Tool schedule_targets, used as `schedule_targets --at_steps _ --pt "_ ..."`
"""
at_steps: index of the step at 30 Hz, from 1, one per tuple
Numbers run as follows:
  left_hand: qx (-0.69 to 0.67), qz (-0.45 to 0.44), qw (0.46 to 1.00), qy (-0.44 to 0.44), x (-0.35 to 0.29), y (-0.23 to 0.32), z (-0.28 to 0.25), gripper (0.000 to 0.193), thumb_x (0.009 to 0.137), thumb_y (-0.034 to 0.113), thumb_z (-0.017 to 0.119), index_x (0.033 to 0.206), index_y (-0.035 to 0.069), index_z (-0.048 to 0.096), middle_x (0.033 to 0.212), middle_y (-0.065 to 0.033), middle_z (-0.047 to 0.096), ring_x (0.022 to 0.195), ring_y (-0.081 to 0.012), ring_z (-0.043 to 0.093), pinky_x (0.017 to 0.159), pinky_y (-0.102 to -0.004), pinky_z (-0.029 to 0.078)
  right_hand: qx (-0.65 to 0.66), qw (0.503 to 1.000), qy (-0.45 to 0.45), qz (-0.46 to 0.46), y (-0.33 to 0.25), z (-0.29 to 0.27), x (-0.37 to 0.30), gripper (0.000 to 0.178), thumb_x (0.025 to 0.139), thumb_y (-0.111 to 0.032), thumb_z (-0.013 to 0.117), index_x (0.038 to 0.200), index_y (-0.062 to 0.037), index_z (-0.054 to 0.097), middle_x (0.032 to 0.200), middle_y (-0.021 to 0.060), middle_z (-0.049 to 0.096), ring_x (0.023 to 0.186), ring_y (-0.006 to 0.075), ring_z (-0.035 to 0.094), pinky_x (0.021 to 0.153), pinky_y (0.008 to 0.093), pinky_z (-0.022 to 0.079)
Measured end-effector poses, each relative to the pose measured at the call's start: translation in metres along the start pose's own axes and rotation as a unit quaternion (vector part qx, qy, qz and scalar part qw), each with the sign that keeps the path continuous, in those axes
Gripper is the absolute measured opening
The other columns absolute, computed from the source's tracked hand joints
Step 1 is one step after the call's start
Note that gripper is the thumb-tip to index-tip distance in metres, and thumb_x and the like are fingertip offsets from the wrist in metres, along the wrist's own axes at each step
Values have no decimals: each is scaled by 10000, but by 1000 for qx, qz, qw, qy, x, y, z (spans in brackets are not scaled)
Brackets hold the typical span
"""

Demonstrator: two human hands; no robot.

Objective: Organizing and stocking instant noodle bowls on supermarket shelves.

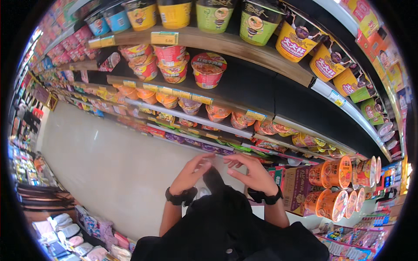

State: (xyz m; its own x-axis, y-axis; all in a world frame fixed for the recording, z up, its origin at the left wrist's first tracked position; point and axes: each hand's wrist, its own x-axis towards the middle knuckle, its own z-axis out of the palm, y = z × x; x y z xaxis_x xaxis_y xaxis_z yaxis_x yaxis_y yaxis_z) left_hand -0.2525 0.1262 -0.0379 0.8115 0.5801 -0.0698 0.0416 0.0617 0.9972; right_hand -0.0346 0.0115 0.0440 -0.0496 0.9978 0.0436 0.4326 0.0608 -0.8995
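My left hand (190, 172) and my right hand (253, 173) are held up in front of my body, a small gap between them. Both are empty, with the fingers loosely bent and apart, and each wrist wears a black band. Neither touches the shelves. Beyond them, a red instant noodle bowl (208, 71) stands alone on a dark shelf (252, 80). Stacked red noodle bowls (171, 71) are left of it. On the lower shelf, orange noodle bowls (217, 113) form a row.
Green noodle cups (260, 26) and yellow noodle cups (297, 41) line the top shelf. At right, orange noodle tubs (337, 172) are stacked beside a brown carton (297, 191). A pale floor (100, 152) stretches left. Slippers and packaged goods (65, 230) lie at lower left.
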Motion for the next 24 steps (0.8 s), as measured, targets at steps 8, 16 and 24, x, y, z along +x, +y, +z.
schedule_targets --at_steps 8,16,24 --pt "74 8 983 169 80 31 -39 405 1003 201 575 1371 48 498 1324 -78 554 1128 -167 567 876 -308 489 116 992 56 -7 45 -30 74 384 923 -125 675 1283 -32 581 1224 87 601 1008 163 640 832 292 512" --pt "133 75 943 296 183 27 -78 602 937 184 671 1442 17 392 1396 -146 477 1236 -260 504 940 -368 491 133 977 164 -26 98 -57 148 544 926 -229 702 1367 -16 464 1313 150 534 1098 220 614 836 319 545" --pt "182 134 931 285 231 16 -109 704 848 126 768 1430 12 391 1379 -133 508 1204 -250 549 966 -349 474 189 967 166 30 111 -61 213 676 908 -328 724 1413 -11 405 1326 199 510 1103 236 607 791 326 566"
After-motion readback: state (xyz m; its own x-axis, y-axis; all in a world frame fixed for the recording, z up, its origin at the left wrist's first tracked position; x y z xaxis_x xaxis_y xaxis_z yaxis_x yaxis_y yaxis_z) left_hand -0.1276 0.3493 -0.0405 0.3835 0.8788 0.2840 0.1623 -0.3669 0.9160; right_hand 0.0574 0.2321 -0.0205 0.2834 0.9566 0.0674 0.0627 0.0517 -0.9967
